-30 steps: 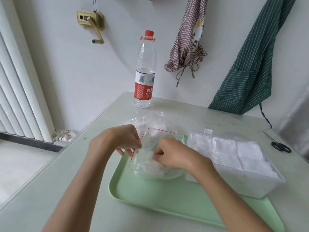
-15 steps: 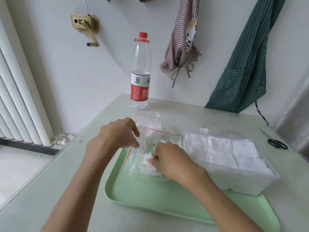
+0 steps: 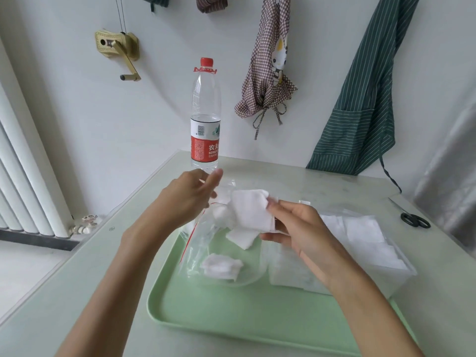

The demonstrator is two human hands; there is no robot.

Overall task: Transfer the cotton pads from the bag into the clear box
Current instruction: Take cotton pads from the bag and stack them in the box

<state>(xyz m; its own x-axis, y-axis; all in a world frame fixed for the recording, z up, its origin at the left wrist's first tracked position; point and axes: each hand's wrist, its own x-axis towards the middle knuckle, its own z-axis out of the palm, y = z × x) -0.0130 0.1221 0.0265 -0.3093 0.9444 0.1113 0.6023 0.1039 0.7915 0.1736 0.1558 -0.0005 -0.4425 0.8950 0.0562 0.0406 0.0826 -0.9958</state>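
Observation:
My right hand (image 3: 296, 230) pinches a small stack of white square cotton pads (image 3: 251, 215), lifted above the mouth of the clear zip bag (image 3: 203, 243). My left hand (image 3: 188, 197) pinches the bag's red-lined upper edge and holds it up. A few more pads (image 3: 221, 266) lie at the bottom of the bag, which rests on the green tray (image 3: 231, 318). To the right on the tray stands the clear box (image 3: 373, 266), with white pads (image 3: 360, 228) laid flat inside it.
A water bottle (image 3: 206, 119) with a red cap stands behind the bag near the wall. Black scissors (image 3: 414, 220) lie at the table's right edge. Aprons hang on the wall; a radiator (image 3: 23, 176) is at the left.
My right hand came out of the bag holding a stack of pads and rose above its mouth. My left hand lifted the bag's edge higher.

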